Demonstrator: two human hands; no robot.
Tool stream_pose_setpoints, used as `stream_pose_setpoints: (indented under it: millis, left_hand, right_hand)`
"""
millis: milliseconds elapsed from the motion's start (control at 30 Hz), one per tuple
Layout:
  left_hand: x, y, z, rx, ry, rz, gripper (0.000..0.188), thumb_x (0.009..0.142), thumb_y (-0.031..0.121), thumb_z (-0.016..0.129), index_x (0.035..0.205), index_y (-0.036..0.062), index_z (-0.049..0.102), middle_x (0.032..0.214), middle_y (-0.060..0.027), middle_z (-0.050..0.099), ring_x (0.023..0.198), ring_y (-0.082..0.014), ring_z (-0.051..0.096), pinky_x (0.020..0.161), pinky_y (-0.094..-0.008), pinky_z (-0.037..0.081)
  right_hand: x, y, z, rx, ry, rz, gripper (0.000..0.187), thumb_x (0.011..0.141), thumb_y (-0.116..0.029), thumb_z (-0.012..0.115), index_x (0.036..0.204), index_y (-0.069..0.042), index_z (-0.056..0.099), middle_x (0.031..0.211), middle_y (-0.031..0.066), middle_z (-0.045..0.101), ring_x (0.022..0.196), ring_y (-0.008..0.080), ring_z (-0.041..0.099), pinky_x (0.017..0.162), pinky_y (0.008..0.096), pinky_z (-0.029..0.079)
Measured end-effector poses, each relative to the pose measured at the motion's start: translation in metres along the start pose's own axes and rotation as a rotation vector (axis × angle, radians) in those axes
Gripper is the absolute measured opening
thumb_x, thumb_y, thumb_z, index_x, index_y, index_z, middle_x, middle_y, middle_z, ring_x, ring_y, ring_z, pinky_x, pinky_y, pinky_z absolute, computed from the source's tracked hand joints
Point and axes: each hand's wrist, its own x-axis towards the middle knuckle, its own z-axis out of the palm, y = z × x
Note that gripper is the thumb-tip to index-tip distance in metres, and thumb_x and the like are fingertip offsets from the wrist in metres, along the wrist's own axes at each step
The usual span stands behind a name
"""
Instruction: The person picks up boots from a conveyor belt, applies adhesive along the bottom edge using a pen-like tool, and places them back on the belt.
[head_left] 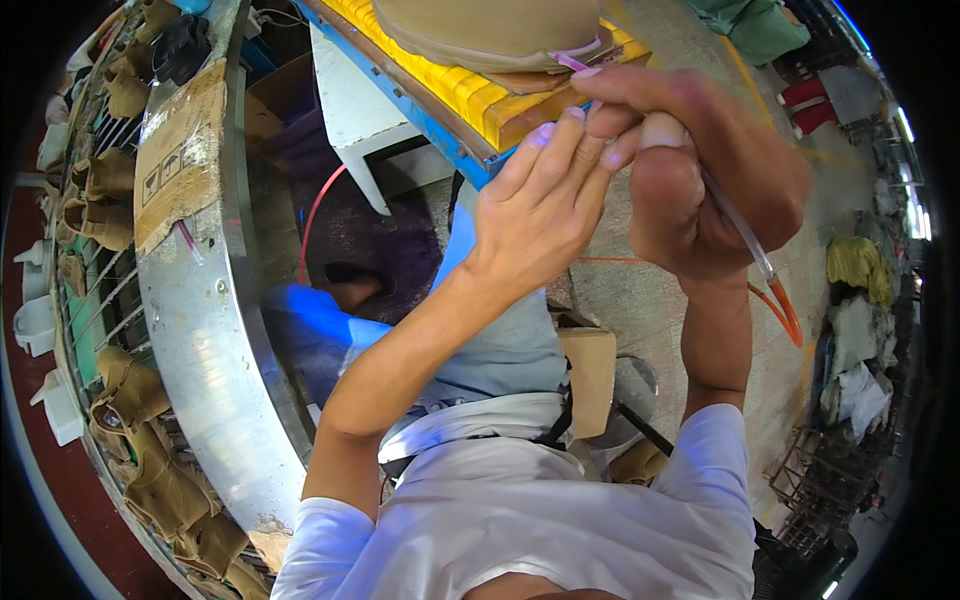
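Both hands are raised close to the camera over a yellow slatted bench. My right hand is closed around a thin clear tube tool. Its pink tip pokes out past the fingers, and an orange hose trails from its back end. My left hand reaches across with its fingers together, and the fingertips pinch the tool's front end beside the right fingers. A tan shoe upper lies on the bench just beyond the tip.
A curved metal conveyor rim runs down the left, with several tan boot uppers on racks and a cardboard sheet on top. A white stool stands under the bench. Piles of cloth lie at the right.
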Motion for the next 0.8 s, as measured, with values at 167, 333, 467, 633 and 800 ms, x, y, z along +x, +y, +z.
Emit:
stream_pose_setpoints:
  millis: [167, 333, 467, 633, 800]
  left_hand:
    - [-0.002, -0.012, -0.017, -0.079, 0.02, -0.043, 0.032, 0.082, 0.016, 0.067, 0.112, 0.0081, 0.075, 0.121, -0.0045, 0.071, 0.125, -0.0234, 0.058, 0.107, -0.037, 0.042]
    - [-0.013, -0.031, -0.031, -0.032, 0.149, 0.011, 0.023, 0.075, 0.014, 0.069, 0.096, 0.0086, 0.076, 0.121, -0.0052, 0.073, 0.115, -0.0242, 0.061, 0.096, -0.0376, 0.047]
    - [-0.018, -0.05, -0.047, -0.061, 0.173, 0.021, 0.016, 0.071, 0.012, 0.069, 0.087, 0.0092, 0.074, 0.112, -0.0039, 0.076, 0.103, -0.0257, 0.061, 0.079, -0.0384, 0.05]
    - [-0.028, -0.076, -0.058, -0.045, 0.271, 0.037, 0.018, 0.071, 0.01, 0.068, 0.088, 0.0107, 0.075, 0.11, 0.0001, 0.077, 0.098, -0.0255, 0.06, 0.083, -0.0381, 0.047]
    - [-0.037, -0.106, -0.069, -0.054, 0.331, -0.006, 0.016, 0.076, 0.008, 0.067, 0.089, 0.0099, 0.077, 0.101, -0.0009, 0.078, 0.098, -0.0263, 0.061, 0.094, -0.0413, 0.048]
  right_hand:
    - [-0.001, -0.005, 0.008, -0.007, 0.044, -0.037, 0.05, 0.107, -0.038, 0.055, 0.102, 0.007, 0.076, 0.081, 0.0119, 0.073, 0.067, 0.0156, 0.07, 0.061, 0.0251, 0.055]
    - [-0.009, -0.006, 0.022, 0.081, 0.106, -0.022, 0.047, 0.106, -0.036, 0.055, 0.101, 0.007, 0.075, 0.084, 0.0143, 0.075, 0.066, 0.0172, 0.07, 0.061, 0.0271, 0.056]
    - [-0.008, -0.011, 0.034, 0.117, 0.094, 0.016, 0.041, 0.105, -0.029, 0.054, 0.101, 0.006, 0.074, 0.088, 0.0147, 0.076, 0.065, 0.0177, 0.07, 0.059, 0.0276, 0.056]
    - [-0.005, -0.011, 0.051, 0.206, 0.075, 0.03, 0.028, 0.098, -0.015, 0.054, 0.099, 0.005, 0.075, 0.087, 0.0132, 0.075, 0.062, 0.0167, 0.068, 0.055, 0.0272, 0.053]
    - [0.005, -0.011, 0.08, 0.182, 0.151, 0.025, 0.026, 0.081, -0.005, 0.056, 0.097, 0.003, 0.076, 0.079, 0.0121, 0.071, 0.059, 0.0174, 0.065, 0.051, 0.0292, 0.049]
